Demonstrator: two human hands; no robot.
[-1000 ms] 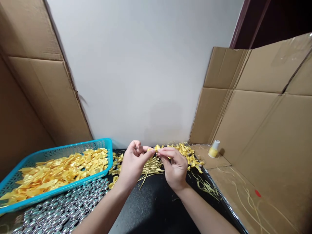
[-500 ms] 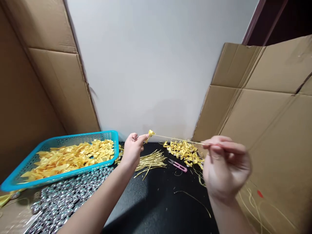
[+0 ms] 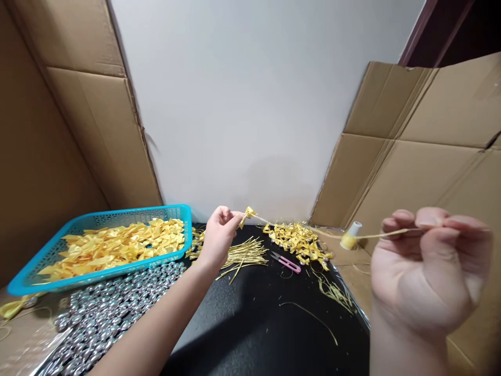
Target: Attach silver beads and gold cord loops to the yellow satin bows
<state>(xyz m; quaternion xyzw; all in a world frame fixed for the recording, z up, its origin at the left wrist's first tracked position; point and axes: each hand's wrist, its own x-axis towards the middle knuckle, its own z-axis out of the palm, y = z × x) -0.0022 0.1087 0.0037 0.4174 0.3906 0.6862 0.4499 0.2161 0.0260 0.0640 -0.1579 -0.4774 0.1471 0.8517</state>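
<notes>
My left hand (image 3: 221, 230) pinches a small yellow ribbon bow (image 3: 249, 212) between thumb and fingers, above the black work surface. From the bow a yellow thread (image 3: 383, 235) runs rightward to my right hand (image 3: 430, 266). My right fingers are pinched together on what looks like a thin needle (image 3: 417, 230), with the thread at its end; the rest of it is hidden by the fingers. Below my left hand lies a bundle of gold twist ties (image 3: 246, 253). Pink thread snips (image 3: 286, 262) rest to the right of the bundle.
A blue basket (image 3: 187, 230) of yellow ribbon pieces stands at left, with many silver beads (image 3: 117, 313) before it. Finished-looking bows with beads (image 3: 297, 240) are heaped at the back. Thread scraps (image 3: 336, 295) and a thread spool (image 3: 349, 240) lie right. Cardboard walls (image 3: 426, 172) flank the surface.
My right hand has moved right and closer to the camera, drawing the thread out longer. My left hand stays near its place, still pinching the bow. The spool has come into view.
</notes>
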